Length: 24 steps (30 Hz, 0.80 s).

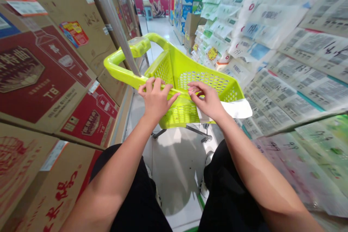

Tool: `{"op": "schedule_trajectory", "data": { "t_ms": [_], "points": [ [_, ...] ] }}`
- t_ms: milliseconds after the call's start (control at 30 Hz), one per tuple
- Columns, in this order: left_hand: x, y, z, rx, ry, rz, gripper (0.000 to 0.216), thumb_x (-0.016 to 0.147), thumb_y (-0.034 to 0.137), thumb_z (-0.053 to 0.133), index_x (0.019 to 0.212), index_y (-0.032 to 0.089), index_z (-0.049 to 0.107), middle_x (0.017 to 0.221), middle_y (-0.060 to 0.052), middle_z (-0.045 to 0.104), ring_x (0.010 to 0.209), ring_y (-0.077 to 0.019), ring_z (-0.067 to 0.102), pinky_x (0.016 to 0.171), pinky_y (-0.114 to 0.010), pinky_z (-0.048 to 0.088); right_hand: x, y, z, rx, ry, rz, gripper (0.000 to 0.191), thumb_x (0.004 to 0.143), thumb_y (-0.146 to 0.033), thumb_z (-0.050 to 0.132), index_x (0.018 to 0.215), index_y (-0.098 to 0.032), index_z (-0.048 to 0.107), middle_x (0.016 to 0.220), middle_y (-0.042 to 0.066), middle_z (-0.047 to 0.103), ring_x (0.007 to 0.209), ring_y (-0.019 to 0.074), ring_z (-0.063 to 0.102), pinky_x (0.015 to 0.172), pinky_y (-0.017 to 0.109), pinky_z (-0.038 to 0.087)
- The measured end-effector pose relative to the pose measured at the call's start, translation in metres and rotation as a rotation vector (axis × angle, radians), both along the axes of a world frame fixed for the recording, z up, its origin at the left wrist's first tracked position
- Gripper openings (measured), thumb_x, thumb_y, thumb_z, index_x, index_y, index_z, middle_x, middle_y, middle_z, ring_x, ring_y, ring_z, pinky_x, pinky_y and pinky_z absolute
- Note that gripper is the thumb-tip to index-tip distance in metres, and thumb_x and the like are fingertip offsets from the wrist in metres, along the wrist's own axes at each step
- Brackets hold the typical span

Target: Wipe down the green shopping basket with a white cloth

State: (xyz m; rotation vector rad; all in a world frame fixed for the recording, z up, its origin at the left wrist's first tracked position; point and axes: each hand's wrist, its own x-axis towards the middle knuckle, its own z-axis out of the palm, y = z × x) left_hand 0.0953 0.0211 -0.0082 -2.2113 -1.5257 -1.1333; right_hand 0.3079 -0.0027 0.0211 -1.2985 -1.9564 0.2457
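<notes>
A lime-green plastic shopping cart (pixel 187 69) stands in a shop aisle in front of me, its basket empty. My left hand (pixel 155 97) lies over the cart's near rim with the fingers curled on it. My right hand (pixel 207 99) rests on the same rim to the right, fingers bent and close together. A white sheet of paper (pixel 236 108) sticks out from under my right hand, toward the right. My legs in black trousers show at the bottom.
Stacked brown and red cardboard boxes (pixel 46 79) line the left side behind a grey metal shelf post (pixel 116 25). Plastic-wrapped packs (pixel 293 58) fill the shelves on the right. The white tiled aisle floor (pixel 163 29) runs ahead toward a cardboard box (pixel 191 23) and more shelves.
</notes>
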Motion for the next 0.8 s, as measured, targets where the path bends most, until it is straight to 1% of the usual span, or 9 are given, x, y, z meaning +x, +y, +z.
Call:
{"op": "schedule_trajectory", "data": {
  "t_ms": [67,133,200,267,300,467,567,667,800],
  "points": [
    [-0.001,0.000,0.000,0.000,0.008,0.001,0.031,0.089,0.052,0.069,0.108,0.028,0.075,0.126,-0.016,0.067,0.134,-0.0437,0.046,0.105,-0.064,0.027,0.016,-0.001,0.001,0.064,-0.018,-0.033,0.044,0.102,-0.044,0.046,0.134,-0.019,0.063,0.125,0.013,0.072,0.109,0.0246,0.067,0.091,0.038,0.052],
    [-0.002,0.001,-0.001,-0.005,0.010,0.003,0.032,0.089,0.053,0.070,0.108,0.028,0.075,0.126,-0.016,0.067,0.134,-0.0439,0.046,0.105,-0.064,0.027,0.040,-0.002,0.001,0.059,-0.142,-0.088,0.047,0.100,-0.049,0.052,0.132,-0.018,0.065,0.127,0.014,0.072,0.116,0.0283,0.065,0.099,0.042,0.050],
    [-0.002,0.003,-0.001,-0.009,0.007,0.002,0.032,0.090,0.053,0.069,0.108,0.028,0.075,0.126,-0.016,0.067,0.134,-0.0442,0.046,0.105,-0.065,0.027,0.063,-0.002,-0.001,-0.132,-0.337,-0.061,0.050,0.094,-0.055,0.062,0.127,-0.018,0.069,0.122,0.014,0.074,0.113,0.0307,0.067,0.095,0.040,0.050],
    [-0.002,0.004,-0.002,-0.007,0.001,0.006,0.033,0.090,0.054,0.068,0.108,0.028,0.074,0.125,-0.015,0.067,0.134,-0.0438,0.046,0.105,-0.064,0.026,0.077,-0.003,-0.005,-0.335,-0.492,-0.030,0.046,0.096,-0.058,0.059,0.119,-0.019,0.071,0.112,0.013,0.078,0.101,0.0290,0.071,0.082,0.035,0.050],
    [-0.001,0.005,-0.002,-0.003,0.000,0.009,0.033,0.091,0.055,0.067,0.108,0.028,0.074,0.125,-0.015,0.067,0.134,-0.0435,0.046,0.105,-0.064,0.026,0.078,-0.003,-0.008,-0.384,-0.549,-0.039,0.045,0.100,-0.058,0.054,0.116,-0.019,0.072,0.108,0.013,0.078,0.095,0.0279,0.072,0.077,0.032,0.048],
    [0.006,0.003,-0.004,0.018,0.009,0.030,0.034,0.092,0.057,0.065,0.106,0.027,0.074,0.126,-0.016,0.067,0.134,-0.0430,0.046,0.106,-0.062,0.025,0.042,-0.004,-0.013,-0.240,-0.726,-0.205,0.052,0.109,-0.055,0.032,0.116,-0.019,0.068,0.102,0.016,0.078,0.091,0.0297,0.072,0.069,0.032,0.041],
    [0.015,-0.003,-0.005,0.020,0.011,0.037,0.031,0.094,0.053,0.063,0.108,0.028,0.074,0.126,-0.015,0.067,0.135,-0.0423,0.045,0.106,-0.061,0.025,0.007,-0.005,-0.015,-0.153,-0.701,-0.251,0.049,0.109,-0.053,0.030,0.118,-0.019,0.065,0.105,0.016,0.078,0.090,0.0291,0.072,0.071,0.032,0.042],
    [0.022,-0.008,-0.005,0.014,0.011,0.028,0.028,0.095,0.049,0.063,0.111,0.029,0.074,0.125,-0.015,0.067,0.135,-0.0420,0.046,0.105,-0.061,0.025,-0.019,-0.006,-0.017,-0.052,-0.625,-0.279,0.038,0.109,-0.041,0.033,0.118,-0.018,0.062,0.112,0.017,0.076,0.096,0.0288,0.069,0.078,0.034,0.044],
    [0.020,-0.009,-0.002,-0.017,-0.005,-0.013,0.029,0.093,0.046,0.066,0.115,0.030,0.074,0.127,-0.015,0.067,0.136,-0.0433,0.046,0.106,-0.061,0.024,-0.030,-0.009,-0.014,-0.005,-0.555,-0.259,0.036,0.108,-0.034,0.033,0.120,-0.016,0.062,0.117,0.018,0.073,0.106,0.0309,0.065,0.088,0.038,0.046]
  ]
}}
